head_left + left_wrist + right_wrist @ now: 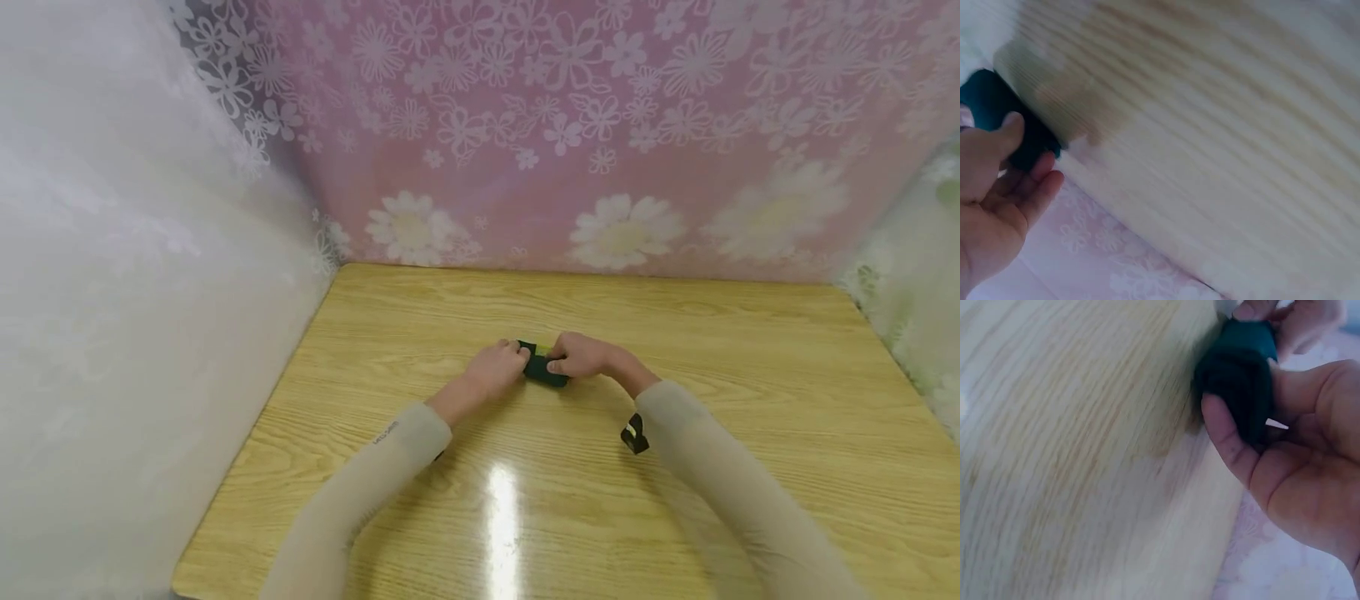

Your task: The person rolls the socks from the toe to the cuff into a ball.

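A dark green folded cloth (546,373) lies near the middle of the wooden table, held between both hands. A yellow-green strip shows along its far side in the head view. My left hand (498,367) pinches its left end; in the left wrist view the thumb lies on the dark green fabric (994,103) with fingertips at its edge. My right hand (585,356) grips the other end. Seen from the right wrist, thumb and fingers close around the rolled, layered end (1235,381), and a small pale pointed bit shows beside it. The cloth's underside is hidden.
The wooden table (360,333) reaches back to a pink floral backdrop (510,192). A pale sheet (150,292) hangs at the left side. A black strap piece (634,435) sticks out beside the right forearm.
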Demonstrator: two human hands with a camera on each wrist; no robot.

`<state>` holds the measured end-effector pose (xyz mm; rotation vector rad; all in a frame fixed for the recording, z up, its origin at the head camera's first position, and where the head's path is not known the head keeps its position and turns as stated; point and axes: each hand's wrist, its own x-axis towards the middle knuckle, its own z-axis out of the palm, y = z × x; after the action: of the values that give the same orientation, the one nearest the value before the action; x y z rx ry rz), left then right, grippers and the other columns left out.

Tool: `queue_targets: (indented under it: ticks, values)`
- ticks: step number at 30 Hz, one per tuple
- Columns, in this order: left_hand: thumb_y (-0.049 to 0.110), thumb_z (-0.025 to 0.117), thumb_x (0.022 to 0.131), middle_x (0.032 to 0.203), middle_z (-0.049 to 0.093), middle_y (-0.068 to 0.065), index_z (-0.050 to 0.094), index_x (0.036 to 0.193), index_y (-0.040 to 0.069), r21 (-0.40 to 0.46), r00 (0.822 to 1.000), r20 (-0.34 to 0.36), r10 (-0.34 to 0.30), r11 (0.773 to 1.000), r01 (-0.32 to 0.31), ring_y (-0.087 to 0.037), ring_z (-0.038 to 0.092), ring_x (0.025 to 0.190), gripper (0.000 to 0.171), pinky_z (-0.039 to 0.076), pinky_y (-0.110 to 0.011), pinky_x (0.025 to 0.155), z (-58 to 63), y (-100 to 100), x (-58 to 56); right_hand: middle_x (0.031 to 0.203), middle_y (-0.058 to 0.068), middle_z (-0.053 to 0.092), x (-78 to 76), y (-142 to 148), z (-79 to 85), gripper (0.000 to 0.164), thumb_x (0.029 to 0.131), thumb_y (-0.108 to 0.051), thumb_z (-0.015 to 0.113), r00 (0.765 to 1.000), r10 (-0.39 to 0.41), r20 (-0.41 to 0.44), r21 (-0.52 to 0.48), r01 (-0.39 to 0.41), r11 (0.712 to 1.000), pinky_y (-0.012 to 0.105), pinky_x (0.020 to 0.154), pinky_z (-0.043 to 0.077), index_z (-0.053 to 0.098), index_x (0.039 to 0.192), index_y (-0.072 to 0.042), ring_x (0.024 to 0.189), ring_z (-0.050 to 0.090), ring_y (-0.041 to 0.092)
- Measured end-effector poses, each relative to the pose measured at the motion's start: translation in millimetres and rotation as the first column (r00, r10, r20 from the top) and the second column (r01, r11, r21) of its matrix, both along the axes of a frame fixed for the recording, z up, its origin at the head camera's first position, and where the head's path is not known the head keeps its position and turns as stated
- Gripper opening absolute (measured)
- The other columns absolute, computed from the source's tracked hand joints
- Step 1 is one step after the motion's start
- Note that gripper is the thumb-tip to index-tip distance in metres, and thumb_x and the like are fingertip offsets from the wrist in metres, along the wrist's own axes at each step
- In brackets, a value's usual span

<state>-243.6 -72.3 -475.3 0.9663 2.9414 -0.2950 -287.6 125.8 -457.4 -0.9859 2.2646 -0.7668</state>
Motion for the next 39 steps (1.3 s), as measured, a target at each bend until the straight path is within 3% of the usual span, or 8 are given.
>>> queue_targets:
  ticks: [5,10,13,17,21,25,33,39]
  values:
    - [0.034,0.053,0.103,0.132,0.052,-0.008,0.057,0.133,0.014,-0.062,0.999,-0.033,-0.043,0.997,0.041,-0.023,0.050,0.117,0.036,0.055,-0.029,0.083,-3.2,-3.2,-3.1,0.053,-0.011,0.033,-0.3,5.3,-3.9,0.032,0.098,-0.003,0.052,0.991,-0.063,0.120,-0.067,0.071,0.995,0.026,0.058,0.054,0.068,0.071,-0.004,0.045,0.035,0.003]
    - [0.033,0.049,0.105,0.136,0.048,-0.006,0.055,0.136,0.016,-0.078,0.997,-0.025,-0.078,0.994,0.076,-0.023,0.047,0.120,0.035,0.052,-0.031,0.088,-6.3,-3.2,-6.3,0.059,0.000,0.043,30.0,-10.8,0.3,0.028,0.096,-0.005,0.060,0.945,-0.179,-0.275,0.109,0.215,0.970,0.026,0.051,0.041,0.067,0.070,-0.001,0.051,0.037,0.012]
    - [0.031,0.051,0.105,0.133,0.051,-0.005,0.058,0.135,0.018,-0.031,0.996,-0.010,-0.086,0.996,0.085,-0.023,0.049,0.120,0.034,0.050,-0.034,0.092,-7.9,-1.7,-9.3,0.077,0.011,0.056,56.6,-23.0,-1.3,0.011,0.094,-0.003,0.066,0.776,-0.051,-0.628,0.261,0.272,0.926,0.031,0.061,0.050,0.070,0.084,0.000,0.067,0.051,0.022]
    - [0.030,0.054,0.103,0.130,0.054,-0.004,0.059,0.135,0.019,0.017,0.995,0.019,-0.098,0.995,0.098,-0.023,0.051,0.119,0.035,0.049,-0.037,0.094,-8.0,0.9,-12.4,0.090,0.019,0.061,81.2,-26.4,-15.9,0.007,0.088,0.004,0.071,0.465,0.166,-0.870,0.322,0.279,0.905,0.033,0.075,0.056,0.069,0.094,0.007,0.084,0.060,0.031]
    - [0.028,0.054,0.103,0.131,0.054,-0.006,0.058,0.138,0.017,0.063,0.992,0.069,-0.105,0.993,0.101,-0.024,0.051,0.120,0.036,0.049,-0.038,0.096,-7.7,0.2,-14.6,0.094,0.022,0.062,85.7,-21.5,-29.4,0.020,0.088,0.002,0.073,0.333,0.209,-0.920,0.311,0.291,0.905,0.030,0.075,0.057,0.066,0.103,0.013,0.087,0.062,0.033]
    - [0.024,0.054,0.104,0.125,0.055,-0.008,0.056,0.140,0.013,0.172,0.985,0.136,-0.110,0.981,0.086,-0.023,0.055,0.111,0.038,0.050,-0.035,0.092,-6.7,-6.6,-17.6,0.100,0.023,0.063,75.8,-18.8,-30.2,0.028,0.089,0.001,0.072,0.379,0.228,-0.897,0.342,0.267,0.901,0.032,0.079,0.057,0.063,0.112,0.015,0.090,0.063,0.032]
    - [0.024,0.059,0.101,0.117,0.060,-0.006,0.058,0.137,0.010,0.333,0.978,0.201,-0.048,0.943,-0.022,-0.018,0.059,0.101,0.038,0.051,-0.031,0.085,-1.9,-19.8,-16.1,0.117,0.026,0.061,54.2,-21.8,-10.7,0.031,0.097,-0.003,0.062,0.705,0.170,-0.689,0.385,0.157,0.910,0.041,0.090,0.054,0.058,0.124,0.012,0.107,0.061,0.037]
    - [0.021,0.062,0.099,0.117,0.066,-0.009,0.057,0.126,0.010,0.301,0.986,0.165,-0.039,0.954,-0.013,-0.022,0.066,0.104,0.029,0.055,-0.034,0.082,8.6,-12.3,-13.6,0.105,0.022,0.062,44.7,-20.5,-4.3,0.019,0.097,-0.006,0.063,0.821,0.064,-0.568,0.320,0.149,0.936,0.041,0.081,0.055,0.064,0.111,0.007,0.096,0.061,0.034]
